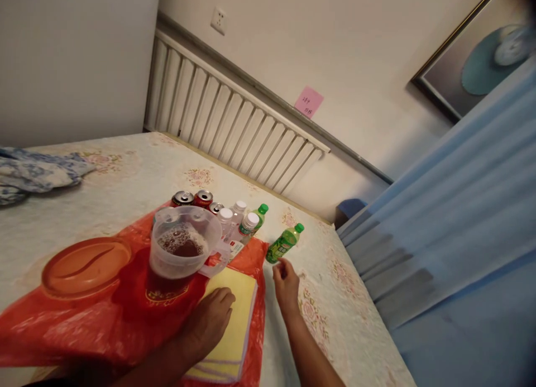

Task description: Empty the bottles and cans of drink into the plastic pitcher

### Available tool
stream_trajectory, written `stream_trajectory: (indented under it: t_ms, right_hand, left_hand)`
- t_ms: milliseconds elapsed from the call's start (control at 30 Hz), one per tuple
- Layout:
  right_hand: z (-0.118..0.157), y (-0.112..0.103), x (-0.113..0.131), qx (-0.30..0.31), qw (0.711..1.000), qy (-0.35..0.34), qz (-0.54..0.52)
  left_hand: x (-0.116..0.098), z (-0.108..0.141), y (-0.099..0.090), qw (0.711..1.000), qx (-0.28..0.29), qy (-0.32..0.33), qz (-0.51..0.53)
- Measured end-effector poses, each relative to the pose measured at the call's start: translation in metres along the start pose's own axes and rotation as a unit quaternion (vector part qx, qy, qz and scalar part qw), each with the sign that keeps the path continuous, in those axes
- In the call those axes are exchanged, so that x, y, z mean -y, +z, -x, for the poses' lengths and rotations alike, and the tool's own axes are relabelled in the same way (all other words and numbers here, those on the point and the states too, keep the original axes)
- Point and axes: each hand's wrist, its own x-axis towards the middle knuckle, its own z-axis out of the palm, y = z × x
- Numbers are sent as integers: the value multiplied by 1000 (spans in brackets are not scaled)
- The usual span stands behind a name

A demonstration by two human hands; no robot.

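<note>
My left hand lies over a stack of yellow paper, its fingers loosely bent and resting on the sheets. Just below a green drink bottle with a green cap is my right hand. Its thumb and fingers are curled together; whatever they hold, if anything, cannot be made out. Left of the paper stands a clear plastic pitcher with a foamy dark brown drink inside. Its handle points toward the paper. An orange-red round lid lies beside it on a red plastic sheet.
Behind the pitcher stand a black can, a red can, clear bottles with white caps and another green-capped bottle. Blue-patterned cloth lies at left on the flowered tablecloth. A radiator and blue curtain border the table.
</note>
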Motion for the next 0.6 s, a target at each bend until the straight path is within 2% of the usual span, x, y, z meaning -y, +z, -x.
stream_trajectory:
  t_ms: [133,233,433,600]
  right_hand:
    - [-74,9,54,15,997,-79,21]
    - [-109,20,82,23,985,-145,89]
    - [-141,39,109,102,952,-226,181]
    - [-151,42,108,138,938,-237,212]
  left_hand:
    - [0,-1,1,1000,6,2,8]
    - [3,-1,4,1000,-2,8,15]
    - [1,-1,3,1000,10,3,19]
    - [-2,-1,-2,1000,23,-9,16]
